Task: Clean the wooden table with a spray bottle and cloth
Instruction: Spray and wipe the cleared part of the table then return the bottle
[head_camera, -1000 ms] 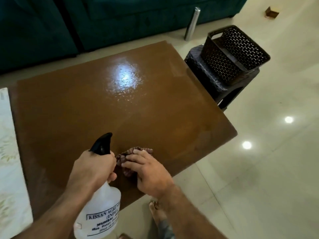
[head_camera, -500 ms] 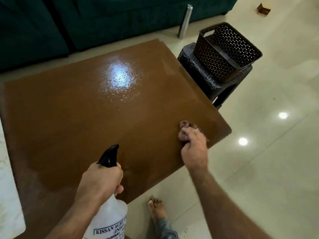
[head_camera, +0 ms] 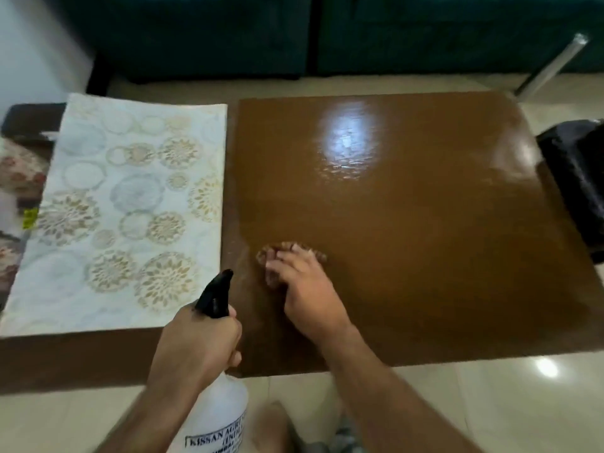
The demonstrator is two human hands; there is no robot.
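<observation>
Item 1, right grip: your right hand (head_camera: 305,291) lies flat, fingers straight and spread, pressing the brown cloth (head_camera: 287,256) onto the bench (head_camera: 425,256). The cloth is crumpled small, mostly under your fingertips, toward the near-left part of the bare wood, just right of the patterned mat.

Item 2, left grip: your left hand (head_camera: 199,344) is curled round the neck of the spray bottle (head_camera: 219,410), holding it over the bench's near edge. The black nozzle (head_camera: 215,295) points away from you toward the far edge and ends just left of the cloth. The white body carries a printed label, only partly readable.

Item 3, governing relation: the cloth sits directly under the right hand, so that hand is the nearer one for wiping. The unwiped stretch appears to run from the cloth to the right and toward the far edge, where a wet sheen (head_camera: 349,138) shows. The next stroke likely runs that way.

Item 4, surroundings: a white patterned mat (head_camera: 124,207) covers the bench's left part. A dark green sofa (head_camera: 294,34) stands beyond the far edge. A black object (head_camera: 578,178), blurred, sits off the right edge. A bare foot (head_camera: 271,426) shows on the tiled floor (head_camera: 490,403) below the near edge.
</observation>
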